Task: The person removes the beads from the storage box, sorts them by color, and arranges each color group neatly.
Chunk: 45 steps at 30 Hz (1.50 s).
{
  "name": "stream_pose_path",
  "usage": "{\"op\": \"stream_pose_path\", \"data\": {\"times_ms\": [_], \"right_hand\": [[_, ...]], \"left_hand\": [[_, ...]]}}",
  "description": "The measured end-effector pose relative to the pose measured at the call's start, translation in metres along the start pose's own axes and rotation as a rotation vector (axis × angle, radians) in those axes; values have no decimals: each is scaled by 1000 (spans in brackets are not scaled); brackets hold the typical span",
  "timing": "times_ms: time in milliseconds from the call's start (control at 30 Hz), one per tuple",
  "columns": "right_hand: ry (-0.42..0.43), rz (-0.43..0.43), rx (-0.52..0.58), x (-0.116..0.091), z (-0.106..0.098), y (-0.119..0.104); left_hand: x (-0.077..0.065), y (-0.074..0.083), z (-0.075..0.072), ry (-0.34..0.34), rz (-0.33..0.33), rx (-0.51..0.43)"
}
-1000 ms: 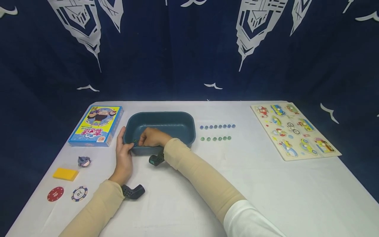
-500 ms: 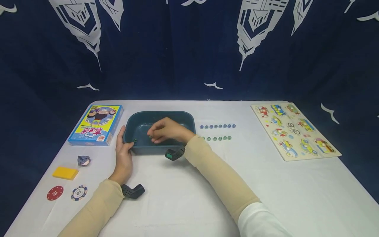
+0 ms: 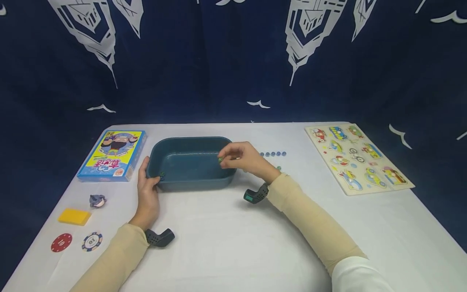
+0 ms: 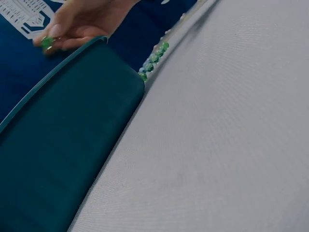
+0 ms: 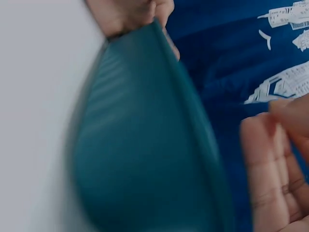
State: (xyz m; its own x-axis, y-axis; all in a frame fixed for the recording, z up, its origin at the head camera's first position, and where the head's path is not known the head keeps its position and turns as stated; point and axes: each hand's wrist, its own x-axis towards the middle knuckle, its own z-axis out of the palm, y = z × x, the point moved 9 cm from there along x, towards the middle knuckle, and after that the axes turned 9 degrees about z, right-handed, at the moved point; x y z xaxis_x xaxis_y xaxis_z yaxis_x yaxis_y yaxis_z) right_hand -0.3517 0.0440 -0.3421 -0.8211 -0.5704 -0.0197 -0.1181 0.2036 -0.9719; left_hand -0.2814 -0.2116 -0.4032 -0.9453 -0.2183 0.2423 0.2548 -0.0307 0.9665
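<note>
My right hand [image 3: 245, 159] pinches a green glass marble [image 4: 47, 43] between thumb and fingertips, over the right end of a dark teal plastic tub [image 3: 189, 167]. At the tub's left end my left hand [image 3: 148, 198] grips the wall, thumb over the rim and fingers along the outside. Inside, near that thumb, lies another small greenish marble [image 3: 162, 175]. On the table right of the tub runs a row of blue marbles [image 3: 273, 154], partly behind my right hand. The green marbles [image 4: 154, 59] in front of it are mostly hidden in the head view.
Left of the tub lie a blue and yellow game box [image 3: 111, 156], a small shark figure [image 3: 97, 201], a yellow block [image 3: 74, 217], a red chip [image 3: 61, 242] and a white-blue chip [image 3: 92, 241]. A wooden picture puzzle board [image 3: 359, 160] lies at the right.
My right hand has lifted from the tub's left front corner with a green marble and moved right, to above the tub's right end. The left hand keeps its hold on the tub.
</note>
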Motion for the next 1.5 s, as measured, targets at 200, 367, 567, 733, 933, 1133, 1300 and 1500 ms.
{"op": "stream_pose_path", "data": {"times_ms": [200,367,567,733,933,1133,1300,1500], "right_hand": [[126,-38,3,-29,-37,18],[251,-49,10,-52,-69,38],[373,-65,-39,-80,-99,48],[487,-74,-152,-96,-122,52],[568,57,-237,-101,-146,84],[570,159,-330,-105,-152,101],[558,255,-364,-108,-154,110],[553,306,-388,-112,-158,114]], "left_hand": [[-2,0,-2,6,-11,-10],[-3,2,-3,10,-8,-6],[-5,5,-5,5,-7,3],[-5,5,-7,19,-9,-23],[-5,7,-5,24,-8,-32],[-5,6,-3,24,-10,-43],[-4,3,0,16,-21,-42],[-3,2,5,6,-19,-36]]}}
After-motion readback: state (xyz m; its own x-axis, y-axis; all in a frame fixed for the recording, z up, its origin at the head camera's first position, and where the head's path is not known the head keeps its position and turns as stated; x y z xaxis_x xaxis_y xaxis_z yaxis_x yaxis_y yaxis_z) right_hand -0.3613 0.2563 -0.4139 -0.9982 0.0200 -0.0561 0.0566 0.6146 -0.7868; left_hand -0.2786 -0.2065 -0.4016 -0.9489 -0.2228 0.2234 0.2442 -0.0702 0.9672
